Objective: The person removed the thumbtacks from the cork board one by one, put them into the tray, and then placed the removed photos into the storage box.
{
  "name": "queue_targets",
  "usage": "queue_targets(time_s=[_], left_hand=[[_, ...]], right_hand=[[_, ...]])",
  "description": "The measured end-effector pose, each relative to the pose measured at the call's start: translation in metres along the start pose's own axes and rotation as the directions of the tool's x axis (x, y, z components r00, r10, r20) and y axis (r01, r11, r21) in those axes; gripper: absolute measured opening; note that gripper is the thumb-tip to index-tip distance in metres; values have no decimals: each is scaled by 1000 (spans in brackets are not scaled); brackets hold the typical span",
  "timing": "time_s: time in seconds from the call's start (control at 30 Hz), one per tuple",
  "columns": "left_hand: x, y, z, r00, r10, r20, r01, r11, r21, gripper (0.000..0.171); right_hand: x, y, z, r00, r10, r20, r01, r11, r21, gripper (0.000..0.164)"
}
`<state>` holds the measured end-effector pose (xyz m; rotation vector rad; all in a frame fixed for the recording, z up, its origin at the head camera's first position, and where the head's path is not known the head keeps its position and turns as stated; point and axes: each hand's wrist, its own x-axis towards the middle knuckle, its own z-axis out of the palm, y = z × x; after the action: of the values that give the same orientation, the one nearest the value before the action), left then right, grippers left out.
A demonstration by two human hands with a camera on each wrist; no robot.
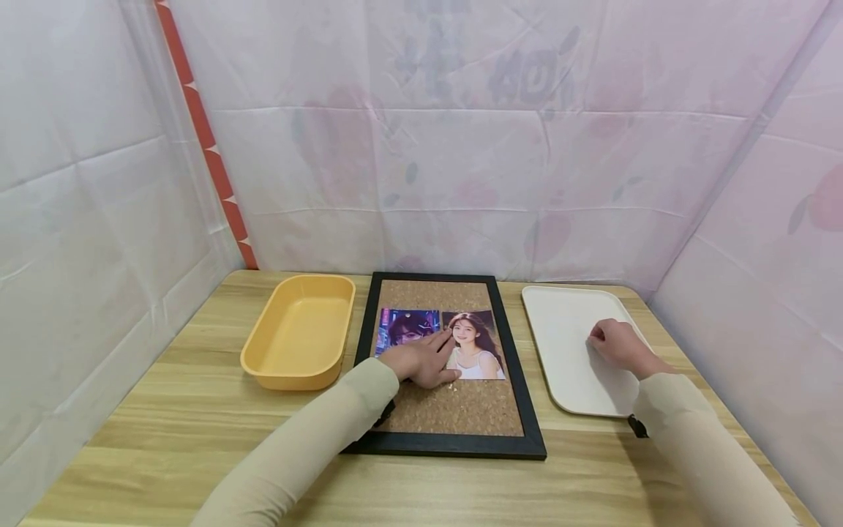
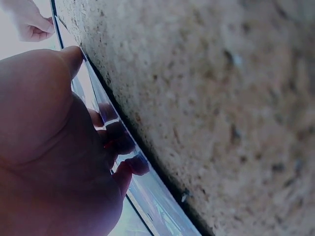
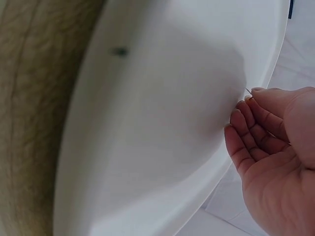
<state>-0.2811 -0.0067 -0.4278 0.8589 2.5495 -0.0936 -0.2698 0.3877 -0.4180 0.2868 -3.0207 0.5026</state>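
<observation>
Two photo prints lie side by side on a cork board [image 1: 461, 413] with a black frame. The left print [image 1: 395, 326] is purple and blue, with a small pin head [image 1: 407, 315] near its top edge. A portrait print [image 1: 484, 359] lies to its right. My left hand [image 1: 424, 362] rests on the prints with fingers spread, covering the lower part of the purple one; the left wrist view shows its fingers on the glossy surface. Over the white tray [image 1: 566, 351], my right hand [image 1: 619, 344] pinches a thumbtack [image 3: 248, 91] between thumb and index finger. Only its thin point shows.
A yellow plastic bin [image 1: 299, 337] stands left of the board. The wooden table [image 1: 184, 380] carries everything, with pale curtains [image 1: 461, 168] at the back and both sides. A small dark mark [image 3: 119, 51] shows on the tray, blurred.
</observation>
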Motion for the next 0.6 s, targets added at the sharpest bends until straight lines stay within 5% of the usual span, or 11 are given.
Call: queue_targets(time_s=[0.6], left_hand=[[13,-7,8,999,24,-27,-24,1000,14,80]], right_hand=[[-2,3,1,1000,-25,-6,25,999,-22,12]])
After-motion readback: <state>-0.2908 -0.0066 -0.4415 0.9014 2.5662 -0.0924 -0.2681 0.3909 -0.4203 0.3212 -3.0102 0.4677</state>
